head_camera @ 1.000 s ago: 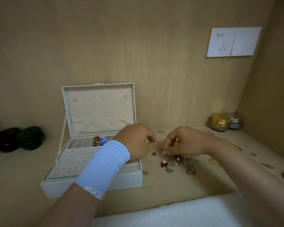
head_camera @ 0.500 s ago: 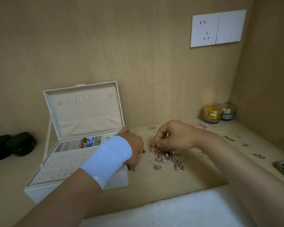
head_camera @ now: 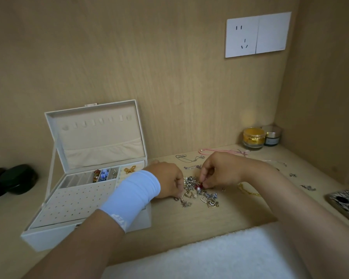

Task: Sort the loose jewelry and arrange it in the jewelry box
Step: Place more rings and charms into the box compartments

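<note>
While the white jewelry box (head_camera: 48, 238) sits open at 9 o'clock from the pile, blue beads (head_camera: 104, 174) and a gold bow (head_camera: 129, 170) lie in its back slots. The left hand (head_camera: 167, 180) curls its fingers down onto the loose jewelry (head_camera: 197, 195) on the desk (head_camera: 189, 222); whether they hold anything is hard to tell. At 3 o'clock of the pile, the right hand (head_camera: 224, 172) pinches a small red piece (head_camera: 197, 185) with narrow fingers.

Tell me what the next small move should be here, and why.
Probably lift the red piece free of the tangled pile with the right hand, whose fingers seem to pinch it, while the left hand, at the pile's left edge, holds the rest down. The open jewelry box beside it has slots that look empty.
</note>
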{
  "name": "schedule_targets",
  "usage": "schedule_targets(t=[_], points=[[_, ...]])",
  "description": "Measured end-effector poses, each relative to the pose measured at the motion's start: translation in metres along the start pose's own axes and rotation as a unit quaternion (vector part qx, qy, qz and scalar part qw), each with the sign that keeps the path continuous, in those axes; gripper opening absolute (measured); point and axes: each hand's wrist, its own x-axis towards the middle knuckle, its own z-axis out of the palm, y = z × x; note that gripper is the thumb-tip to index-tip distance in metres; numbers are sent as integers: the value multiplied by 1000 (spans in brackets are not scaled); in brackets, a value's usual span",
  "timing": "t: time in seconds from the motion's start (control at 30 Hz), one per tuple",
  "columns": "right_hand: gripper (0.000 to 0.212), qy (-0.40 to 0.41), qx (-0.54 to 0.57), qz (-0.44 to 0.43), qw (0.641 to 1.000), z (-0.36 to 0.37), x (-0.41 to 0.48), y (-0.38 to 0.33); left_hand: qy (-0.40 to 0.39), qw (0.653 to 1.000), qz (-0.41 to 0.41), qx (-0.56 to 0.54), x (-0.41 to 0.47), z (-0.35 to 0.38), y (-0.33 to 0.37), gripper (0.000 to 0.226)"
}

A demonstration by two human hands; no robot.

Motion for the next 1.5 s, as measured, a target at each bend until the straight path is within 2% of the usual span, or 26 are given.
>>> schedule_targets(t=[0.1,0.2,0.37,0.5,0.67,0.8,0.93,1.17,1.23,1.3,1.4,1.5], points=[[13,7,9,-2,1000,-7,-6,-1,29,999,-9,-9,-8,-3,-2,13],[13,-37,11,-12,999,-14,-15,-6,60,996,-1,-62,-14,-3,4,10],[27,-121,-55,0,991,-4,-19,-16,23,991,39,-129,-12,6,30,6],[25,-115,-62,11,991,1,-18,-12,34,991,39,-127,-9,15,35,5],[15,-95,27,10,995,0,-15,-7,65,985,11,-161,-8,19,26,9],[7,-41,142,2,989,-1,-13,0,113,966,6,-235,-5,20,20,15],[4,22,256,0,967,-4,-13,0,124,920,4,-372,-2,16,17,19],[13,94,323,-3,942,-2,-7,-5,175,874,-11,-453,2,9,13,8],[17,94,337,-10,937,-3,-6,-5,175,861,-10,-478,3,8,10,6],[22,60,334,-18,941,-4,-8,-6,164,851,-16,-499,3,6,7,8],[17,16,306,-21,952,-3,-9,-6,155,837,-26,-524,2,3,4,9],[11,13,300,-17,954,-4,-8,-3,147,839,-30,-524,0,1,3,10]])
